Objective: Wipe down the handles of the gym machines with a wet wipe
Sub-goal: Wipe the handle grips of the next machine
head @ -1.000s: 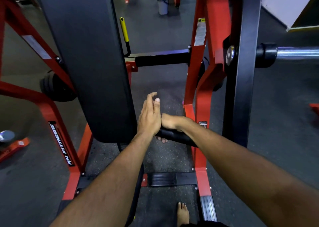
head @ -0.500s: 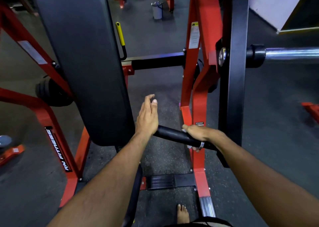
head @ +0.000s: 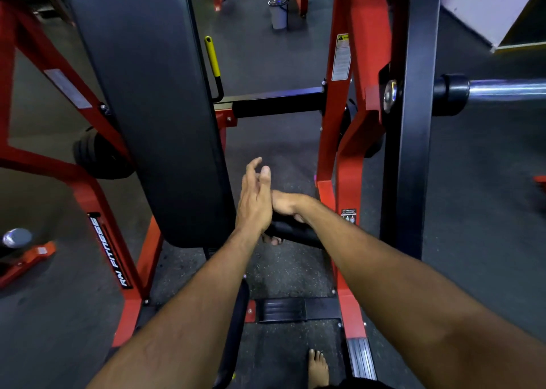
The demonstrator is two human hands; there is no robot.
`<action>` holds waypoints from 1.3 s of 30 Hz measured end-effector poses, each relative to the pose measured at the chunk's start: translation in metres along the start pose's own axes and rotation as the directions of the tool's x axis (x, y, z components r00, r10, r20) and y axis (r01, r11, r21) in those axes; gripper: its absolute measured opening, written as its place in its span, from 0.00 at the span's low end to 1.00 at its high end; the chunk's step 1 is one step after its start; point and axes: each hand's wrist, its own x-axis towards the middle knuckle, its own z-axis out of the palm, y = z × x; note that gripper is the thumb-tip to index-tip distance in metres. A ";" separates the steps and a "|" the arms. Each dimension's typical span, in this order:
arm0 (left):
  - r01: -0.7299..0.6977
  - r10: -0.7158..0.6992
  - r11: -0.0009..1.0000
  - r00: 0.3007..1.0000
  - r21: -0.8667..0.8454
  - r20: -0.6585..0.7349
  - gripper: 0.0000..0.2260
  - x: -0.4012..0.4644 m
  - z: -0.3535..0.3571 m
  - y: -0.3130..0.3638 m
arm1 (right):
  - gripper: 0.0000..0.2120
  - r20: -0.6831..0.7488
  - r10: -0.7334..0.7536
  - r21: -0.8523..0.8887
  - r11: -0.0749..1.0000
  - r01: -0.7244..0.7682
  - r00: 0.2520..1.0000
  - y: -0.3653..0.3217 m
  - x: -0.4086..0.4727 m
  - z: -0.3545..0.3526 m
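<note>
While the right hand [head: 285, 207] curls around the black handle [head: 295, 232] near its free end, the left hand [head: 254, 199] stands with loose, straight fingers beside it, holding nothing. I see no wipe; it may be hidden under the right palm. The wiping step seems in hand; the next stroke should run along the grip to the red frame [head: 348, 181].

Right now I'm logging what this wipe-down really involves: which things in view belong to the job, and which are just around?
In the job:
right hand, wrapped round the black handle
left hand, open, at the handle's end
No wipe is visible.

Just around:
back pad
yellow lever
bin
chrome bar
footplate
</note>
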 end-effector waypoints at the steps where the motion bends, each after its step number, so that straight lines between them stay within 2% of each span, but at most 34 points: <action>1: 0.004 -0.004 1.000 1.000 -0.002 -0.006 0.25 0.000 0.000 0.001 | 0.24 -0.032 -0.051 0.015 0.999 0.051 0.998 -0.002 0.001 0.000; 4: -0.001 0.001 1.000 1.000 0.028 0.016 0.23 -0.001 0.000 0.002 | 0.17 -0.091 -0.122 0.040 0.991 0.126 0.988 0.004 -0.001 0.004; 5: -0.013 0.012 0.999 1.000 0.044 0.028 0.22 -0.002 0.000 0.001 | 0.18 -0.090 -0.124 0.013 0.992 0.126 0.988 0.007 -0.004 0.006; 9: -0.042 0.039 0.996 0.998 0.075 0.046 0.22 -0.002 -0.001 0.000 | 0.22 -0.166 -0.196 -0.298 0.944 0.141 0.966 0.017 -0.016 0.006; 13: -0.022 0.018 0.997 0.998 0.075 0.060 0.23 -0.003 -0.003 0.003 | 0.19 -0.242 -0.314 -0.596 0.795 0.114 0.918 0.031 -0.036 0.001; 15: -0.022 0.017 0.997 0.997 0.071 0.070 0.23 -0.004 -0.003 0.005 | 0.19 -0.253 -0.320 -0.669 0.740 0.074 0.913 0.052 -0.049 -0.012; 18: -0.027 0.022 0.998 0.997 0.061 0.079 0.23 -0.005 -0.003 0.005 | 0.19 -0.324 -0.191 -0.616 0.786 -0.054 0.927 0.089 -0.076 -0.032; 20: -0.028 0.023 0.998 0.996 0.057 0.083 0.23 -0.005 -0.004 0.004 | 0.15 -0.391 -0.125 -0.579 0.803 -0.138 0.912 0.103 -0.085 -0.034; 22: -0.027 0.022 0.998 0.996 0.057 0.089 0.25 -0.005 -0.003 0.003 | 0.10 -0.453 -0.073 -0.528 0.825 -0.201 0.889 0.106 -0.084 -0.030; 24: -0.043 0.039 0.998 0.996 0.041 0.082 0.29 -0.005 -0.003 0.001 | 0.11 -0.484 -0.016 -0.472 0.847 -0.246 0.875 0.100 -0.081 -0.024; 26: -0.046 0.045 0.999 0.996 0.004 0.078 0.31 -0.004 -0.002 0.000 | 0.12 -0.459 0.033 -0.447 0.855 -0.263 0.888 0.086 -0.079 -0.022; 29: -0.043 0.046 0.998 0.996 -0.041 0.071 0.32 -0.003 -0.002 -0.002 | 0.27 -0.370 0.055 -0.444 0.866 -0.228 0.927 0.056 -0.069 -0.014; 32: -0.034 0.038 0.998 0.997 -0.054 0.068 0.33 -0.002 -0.002 -0.002 | 0.32 -0.325 0.048 -0.386 0.905 -0.179 0.944 0.027 -0.044 0.000; 36: 0.020 -0.010 0.982 0.999 -0.186 0.050 0.36 -0.002 -0.004 0.003 | 0.41 -0.177 0.136 -0.194 0.966 -0.170 0.975 0.003 -0.020 0.012; 39: 0.108 -0.121 0.940 0.992 -0.323 -0.021 0.30 -0.003 -0.006 -0.001 | 0.43 -0.100 0.163 -0.136 0.975 -0.176 0.982 -0.012 -0.009 0.017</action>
